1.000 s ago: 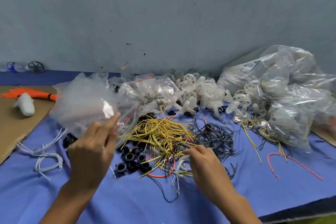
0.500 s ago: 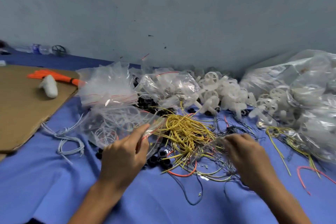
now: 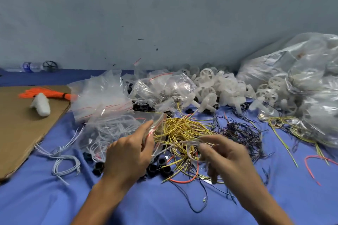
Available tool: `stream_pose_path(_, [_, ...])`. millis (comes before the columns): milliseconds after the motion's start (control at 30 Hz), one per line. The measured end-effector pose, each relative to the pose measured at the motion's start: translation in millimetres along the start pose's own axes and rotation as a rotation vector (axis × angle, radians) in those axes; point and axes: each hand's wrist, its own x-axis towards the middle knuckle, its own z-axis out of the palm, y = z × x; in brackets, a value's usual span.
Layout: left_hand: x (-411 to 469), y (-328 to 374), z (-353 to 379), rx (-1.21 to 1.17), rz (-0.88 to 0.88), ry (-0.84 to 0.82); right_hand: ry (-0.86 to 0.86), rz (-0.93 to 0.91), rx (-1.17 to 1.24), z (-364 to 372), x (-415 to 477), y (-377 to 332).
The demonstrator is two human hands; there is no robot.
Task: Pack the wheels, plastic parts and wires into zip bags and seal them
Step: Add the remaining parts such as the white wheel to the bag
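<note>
Head view. Left hand [image 3: 128, 153] low in the middle, thumb and fingers pinched on the red-striped mouth of a zip bag [image 3: 109, 133]. Bag lying on the blue cloth [image 3: 164, 206] just left of the hand, pale coils showing dimly through the film.

Right hand [image 3: 226, 159] beside it, smeared by motion. Fingers curled, thumb and forefinger closed on a few pale wires [image 3: 188, 142] running toward the bag's mouth; number of strands lost in the blur.

Between and beyond both hands, a tangle of yellow wires [image 3: 181, 128], partly covered by fingers. Just right of it, dark wires [image 3: 241, 133]. Black rings [image 3: 161, 167] by the left hand, half hidden behind it.

Farther back, near the wall, a heap of white parts [image 3: 215, 86] with spoked wheels among them, edges soft. Empty bags [image 3: 102, 95] stacked to the left of the heap. Filled bags [image 3: 311, 87] piled at right, cut off by the frame, contents hard to read through glare.

Loose white wires [image 3: 62, 159] on the cloth at left. Cardboard [image 3: 22, 124] at far left, cropped, bearing an orange bundle [image 3: 42, 92] and a white lump [image 3: 41, 104] of unclear kind. Red wire [image 3: 314, 162] near the right edge. Bottle [image 3: 31, 65] by the wall, blurred.
</note>
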Motion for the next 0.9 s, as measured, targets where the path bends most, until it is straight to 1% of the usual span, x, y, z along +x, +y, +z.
stream_pose_path(100, [11.7, 4.4, 0.0, 0.035, 0.068, -0.082, -0.03, 0.029, 0.036, 28.0, 13.0, 6.9])
stream_pose_path(167, [12.6, 0.4, 1.9, 0.012, 0.077, -0.137, -0.017, 0.026, 0.047, 40.0, 21.7, 8.3])
stream_pose_path(233, [9.4, -5.6, 4.3, -0.037, 0.073, -0.173, -0.044, 0.04, 0.063, 49.3, 29.7, 9.4])
stream_pose_path(367, [3.5, -7.9, 14.5, -0.139, 0.045, -0.214, -0.288, 0.116, 0.105, 72.8, 45.0, 10.5])
stream_pose_path(400, [4.3, -8.8, 16.5, -0.137, 0.028, -0.215, -0.312, 0.133, 0.13, 78.3, 48.4, 9.6])
stream_pose_path(467, [10.2, -11.7, 16.4, -0.13, 0.002, -0.174, -0.254, 0.181, 0.218, 83.6, 54.1, 11.7])
stream_pose_path(533, [17.5, -11.3, 10.1, -0.167, -0.014, -0.14, -0.209, 0.133, 0.152, 84.4, 54.9, 19.0])
stream_pose_path(633, [22.6, -6.8, 4.0, -0.231, -0.02, -0.158, -0.3, 0.01, -0.047, 94.7, 54.1, 21.2])
stream_pose_path(700, [22.1, 0.2, 2.1, -0.246, 0.011, -0.176, -0.329, -0.004, 0.007, 107.2, 55.4, 16.5])
stream_pose_path(767, [18.8, 6.8, -3.5, -0.235, 0.059, -0.194, -0.292, 0.029, 0.025, 113.1, 57.7, 12.4])
stream_pose_path(800, [17.8, 8.4, -8.1, -0.218, 0.08, -0.183, -0.286, 0.038, 0.027, 113.8, 57.7, 7.5])
stream_pose_path(833, [18.0, 8.4, -13.2, -0.203, 0.081, -0.154, -0.29, 0.005, -0.031, 112.5, 57.8, 3.5])
stream_pose_path(900, [21.5, 3.5, -20.8, -0.18, 0.031, -0.074, -0.344, -0.127, -0.147, 105.1, 52.3, -7.5])
